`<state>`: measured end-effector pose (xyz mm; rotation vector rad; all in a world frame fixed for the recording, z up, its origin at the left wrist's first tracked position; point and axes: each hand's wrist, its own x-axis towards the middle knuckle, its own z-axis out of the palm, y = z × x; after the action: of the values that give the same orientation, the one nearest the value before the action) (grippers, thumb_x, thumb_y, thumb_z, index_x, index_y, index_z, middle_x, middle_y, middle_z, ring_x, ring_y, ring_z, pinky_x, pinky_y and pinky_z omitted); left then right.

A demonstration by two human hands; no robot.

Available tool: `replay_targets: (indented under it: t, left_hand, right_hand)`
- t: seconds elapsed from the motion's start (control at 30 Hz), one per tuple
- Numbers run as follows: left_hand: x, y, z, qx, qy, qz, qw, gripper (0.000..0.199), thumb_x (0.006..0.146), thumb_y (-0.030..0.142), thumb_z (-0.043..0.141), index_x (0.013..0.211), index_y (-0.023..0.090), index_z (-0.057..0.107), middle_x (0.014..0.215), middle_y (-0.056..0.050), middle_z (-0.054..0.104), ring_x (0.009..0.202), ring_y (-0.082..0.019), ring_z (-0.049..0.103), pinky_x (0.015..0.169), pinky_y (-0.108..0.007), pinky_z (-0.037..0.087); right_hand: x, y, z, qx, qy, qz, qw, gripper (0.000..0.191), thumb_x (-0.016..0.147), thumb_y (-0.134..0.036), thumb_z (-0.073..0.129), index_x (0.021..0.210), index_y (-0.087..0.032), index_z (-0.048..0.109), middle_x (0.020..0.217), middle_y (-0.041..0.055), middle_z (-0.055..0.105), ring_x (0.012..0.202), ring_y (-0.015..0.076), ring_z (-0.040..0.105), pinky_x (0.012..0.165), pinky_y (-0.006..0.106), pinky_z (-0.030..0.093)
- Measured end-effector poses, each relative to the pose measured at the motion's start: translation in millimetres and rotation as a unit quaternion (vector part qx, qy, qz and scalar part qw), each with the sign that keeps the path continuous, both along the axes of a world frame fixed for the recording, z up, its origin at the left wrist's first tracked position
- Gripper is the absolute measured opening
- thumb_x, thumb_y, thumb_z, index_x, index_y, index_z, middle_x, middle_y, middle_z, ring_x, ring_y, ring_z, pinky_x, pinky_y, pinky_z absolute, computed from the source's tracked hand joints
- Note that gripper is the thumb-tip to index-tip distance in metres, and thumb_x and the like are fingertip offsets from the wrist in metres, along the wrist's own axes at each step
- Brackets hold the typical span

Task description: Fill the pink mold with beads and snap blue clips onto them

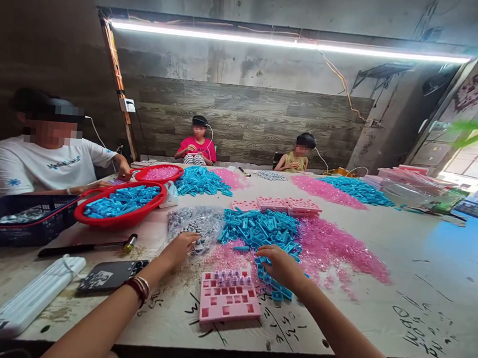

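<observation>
My left hand (183,248) reaches into an opened clear plastic bag (208,226) of small silvery parts; its fingers bend together over them, and what they hold is too small to make out. My right hand (276,263) is at the near edge of a heap of blue plastic pieces (260,227), its fingertips by one blue piece; whether it grips it is unclear. Between and nearer than both hands lies a pink tray (229,298) with square holes. Small clear-purple parts (232,278) stand in its far rows. Pink translucent bits (337,247) spread to the right of the blue heap.
Red baskets (115,221), a dark blue crate (24,220), a screwdriver-like tool (129,244), a phone (109,276) and a white power strip (31,295) are at left. Stacked pink trays (289,205) stand behind the heap. Three people sit around the table (376,322).
</observation>
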<state>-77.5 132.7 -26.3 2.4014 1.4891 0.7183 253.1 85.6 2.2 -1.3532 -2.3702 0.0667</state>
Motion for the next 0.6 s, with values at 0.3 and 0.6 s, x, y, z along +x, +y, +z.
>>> replay_targets:
  t: [0.3, 0.6]
  left_hand:
    - [-1.8, 1.7, -7.1, 0.02, -0.027, -0.003, 0.999, 0.008, 0.075, 0.012, 0.05, 0.073, 0.014, 0.057, 0.085, -0.005, 0.055, 0.071, -0.015, 0.054, 0.069, -0.026, 0.045]
    - [0.0, -12.9, 6.8, 0.045, -0.038, 0.012, 0.998, 0.022, 0.071, 0.007, 0.048, 0.086, 0.014, 0.061, 0.08, -0.004, 0.057, 0.073, -0.015, 0.054, 0.073, -0.028, 0.046]
  right_hand:
    - [-16.8, 9.9, -2.5, -0.009, -0.034, -0.01, 0.999, 0.035, 0.076, -0.005, 0.052, 0.105, -0.02, 0.064, 0.106, 0.0041, 0.064, 0.103, 0.0208, 0.055, 0.086, 0.031, 0.045]
    - [-16.8, 15.6, -10.9, -0.004, -0.067, -0.032, 0.997, 0.029, 0.076, -0.001, 0.046, 0.088, -0.017, 0.067, 0.091, 0.0065, 0.065, 0.09, 0.0213, 0.059, 0.076, 0.029, 0.046]
